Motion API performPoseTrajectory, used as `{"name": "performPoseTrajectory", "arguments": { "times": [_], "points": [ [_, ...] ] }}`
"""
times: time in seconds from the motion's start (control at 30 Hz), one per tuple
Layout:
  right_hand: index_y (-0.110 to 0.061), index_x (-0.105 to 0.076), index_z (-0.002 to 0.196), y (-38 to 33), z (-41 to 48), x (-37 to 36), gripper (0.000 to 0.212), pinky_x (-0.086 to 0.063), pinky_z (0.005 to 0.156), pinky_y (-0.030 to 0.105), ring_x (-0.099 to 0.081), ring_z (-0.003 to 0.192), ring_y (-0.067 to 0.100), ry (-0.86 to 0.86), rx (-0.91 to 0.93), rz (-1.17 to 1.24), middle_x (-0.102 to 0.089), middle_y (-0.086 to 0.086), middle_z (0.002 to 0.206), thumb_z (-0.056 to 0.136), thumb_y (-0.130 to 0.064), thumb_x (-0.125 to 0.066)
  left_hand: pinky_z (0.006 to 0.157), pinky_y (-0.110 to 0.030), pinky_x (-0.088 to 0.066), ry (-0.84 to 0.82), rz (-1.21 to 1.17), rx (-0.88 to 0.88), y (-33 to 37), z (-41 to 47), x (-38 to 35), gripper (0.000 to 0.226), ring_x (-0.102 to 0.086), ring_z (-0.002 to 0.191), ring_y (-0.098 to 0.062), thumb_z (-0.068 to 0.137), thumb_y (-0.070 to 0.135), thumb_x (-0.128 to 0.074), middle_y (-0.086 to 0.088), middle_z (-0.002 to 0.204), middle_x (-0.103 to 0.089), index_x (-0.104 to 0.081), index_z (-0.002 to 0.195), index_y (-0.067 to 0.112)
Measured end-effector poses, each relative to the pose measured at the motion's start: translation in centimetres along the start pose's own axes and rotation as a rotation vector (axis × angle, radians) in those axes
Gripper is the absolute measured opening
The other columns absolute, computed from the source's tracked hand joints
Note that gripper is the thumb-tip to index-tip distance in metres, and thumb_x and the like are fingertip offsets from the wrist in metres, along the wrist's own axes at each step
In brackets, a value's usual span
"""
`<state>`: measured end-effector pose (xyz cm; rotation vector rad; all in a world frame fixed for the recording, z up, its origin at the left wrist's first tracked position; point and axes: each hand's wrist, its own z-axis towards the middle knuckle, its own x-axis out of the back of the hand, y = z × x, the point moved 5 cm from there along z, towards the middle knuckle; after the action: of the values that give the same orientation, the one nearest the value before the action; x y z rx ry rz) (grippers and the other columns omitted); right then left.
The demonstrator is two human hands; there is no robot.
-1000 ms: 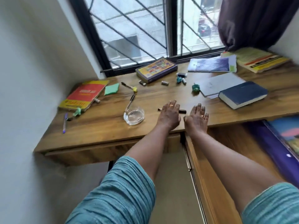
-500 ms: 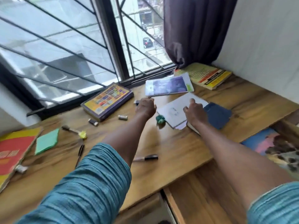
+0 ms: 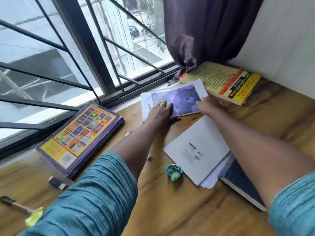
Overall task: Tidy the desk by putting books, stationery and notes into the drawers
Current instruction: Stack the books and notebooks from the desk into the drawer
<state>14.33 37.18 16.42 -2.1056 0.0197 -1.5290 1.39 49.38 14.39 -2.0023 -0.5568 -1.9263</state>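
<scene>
Hands on the purple-covered booklet (image 3: 179, 99) at the far edge of the wooden counter (image 3: 170, 201), by the window.

Left hand (image 3: 161, 113) lies flat with fingers spread on the booklet's near-left part; right hand (image 3: 207, 105) pinches its right edge. Just right lies a thick yellow paperback (image 3: 226, 82), under the dark curtain (image 3: 204, 40). Nearer sit a white booklet (image 3: 196, 150) over a navy hardback (image 3: 242, 184), a crumpled teal paper (image 3: 173, 170), and left, a purple-and-yellow book (image 3: 80, 138).
</scene>
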Motion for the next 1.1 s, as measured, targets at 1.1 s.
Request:
{"name": "performPoseTrajectory", "arguments": {
  "times": [1.1],
  "points": [
    [-0.015, -0.048, 0.123, 10.2, -29.4, 8.7, 0.027, -0.036, 0.096, 0.041, -0.046, 0.116, 0.022, -0.446, 0.291, 1.274, -0.052, 0.005, 0.12, 0.098, -0.025, -0.048, 0.046, -0.025, -0.05, 0.603, -1.474, 0.384, 11.7, -33.3, 20.0, 0.039, -0.056, 0.065, -0.025, 0.083, -0.015, -0.042, -0.014, 0.088, -0.055, -0.042, 0.11, 0.013]
  ]
}}
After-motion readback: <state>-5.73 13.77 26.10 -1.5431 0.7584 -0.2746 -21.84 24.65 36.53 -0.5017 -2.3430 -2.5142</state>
